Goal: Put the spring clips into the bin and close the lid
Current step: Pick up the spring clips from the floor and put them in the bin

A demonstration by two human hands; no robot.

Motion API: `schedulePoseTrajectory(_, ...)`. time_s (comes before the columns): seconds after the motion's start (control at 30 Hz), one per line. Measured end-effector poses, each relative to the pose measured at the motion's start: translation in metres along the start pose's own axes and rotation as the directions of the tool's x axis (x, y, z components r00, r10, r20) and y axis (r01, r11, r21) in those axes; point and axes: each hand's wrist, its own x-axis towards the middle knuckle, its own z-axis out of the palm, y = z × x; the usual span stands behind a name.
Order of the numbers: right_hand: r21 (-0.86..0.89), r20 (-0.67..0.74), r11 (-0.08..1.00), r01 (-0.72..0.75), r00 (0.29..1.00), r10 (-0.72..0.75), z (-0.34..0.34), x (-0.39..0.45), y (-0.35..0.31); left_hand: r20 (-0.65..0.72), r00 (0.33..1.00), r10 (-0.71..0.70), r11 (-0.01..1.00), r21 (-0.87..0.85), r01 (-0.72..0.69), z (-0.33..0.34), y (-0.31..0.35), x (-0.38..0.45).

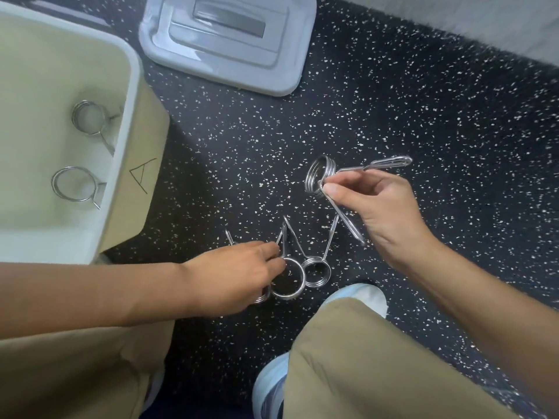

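My right hand [384, 207] holds a steel spring clip [320, 175] lifted above the floor, its two handles sticking out right and down. My left hand [239, 276] rests low on the floor with its fingers closed around a spring clip [287, 279]. Another clip [317, 272] lies right beside it, and part of a third pokes out under the palm. The open beige bin [130, 116] stands at the left with two clips [87, 119] [74, 184] inside. Its grey lid [230, 40] lies flat on the floor behind.
The floor [423, 116] is black rubber with white specks. My knees in khaki trousers [378, 358] and pale shoes [360, 294] fill the bottom of the view. A letter A is drawn on the bin's side. A pale wall edge runs along the top right.
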Motion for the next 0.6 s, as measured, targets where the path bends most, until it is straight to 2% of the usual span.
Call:
schedulePoseTrajectory(0.13,0.127,-0.001,0.99,-0.055,0.998,0.055,0.004,-0.005,-0.003,-0.026,0.995,-0.1,0.978,-0.184,0.094,-0.026,-0.003,-0.01)
schedulePoseTrajectory(0.23,0.216,-0.011,0.969,-0.118,0.992,0.123,0.007,-0.008,-0.007,-0.081,0.981,-0.177,0.956,-0.25,0.152,-0.046,-0.002,-0.021)
schedulePoseTrajectory(0.4,0.224,-0.028,0.961,-0.163,0.984,0.174,0.014,-0.012,-0.018,-0.179,0.931,-0.319,0.901,-0.363,0.239,-0.072,-0.002,-0.039)
schedulePoseTrajectory(0.6,0.29,0.021,0.933,-0.214,0.976,0.218,0.031,-0.019,-0.03,-0.153,0.904,-0.4,0.806,-0.527,0.268,-0.098,-0.007,-0.066)
